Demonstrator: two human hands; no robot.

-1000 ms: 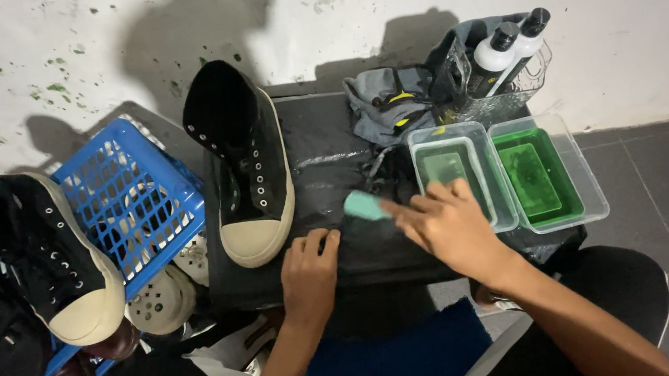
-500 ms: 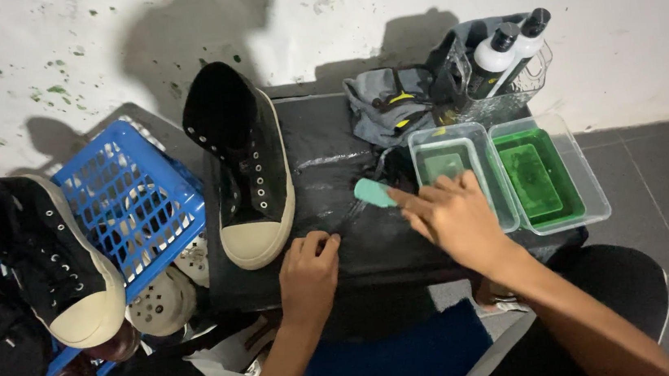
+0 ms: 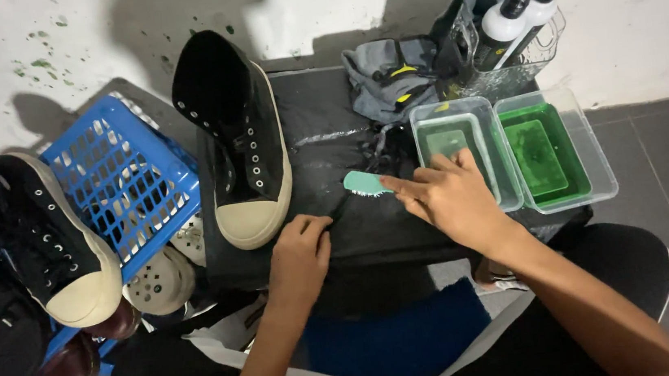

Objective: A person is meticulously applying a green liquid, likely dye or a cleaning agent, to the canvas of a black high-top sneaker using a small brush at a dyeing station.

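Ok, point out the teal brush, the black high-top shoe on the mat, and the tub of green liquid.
teal brush (image 3: 363, 183): head view, on its teal back, left of the right hand (image 3: 450, 197) that holds it.
black high-top shoe (image 3: 244, 139): head view, on the laced upper.
tub of green liquid (image 3: 598, 163): head view, on its clear right wall.

One head-worn camera looks steeply down, close over the dark surface (image 3: 372, 233) at the person's lap, facing a white wall (image 3: 630, 29) (no second view shares the scene).

bottles (image 3: 516, 15) | two, white, black caps | clear holder, back right
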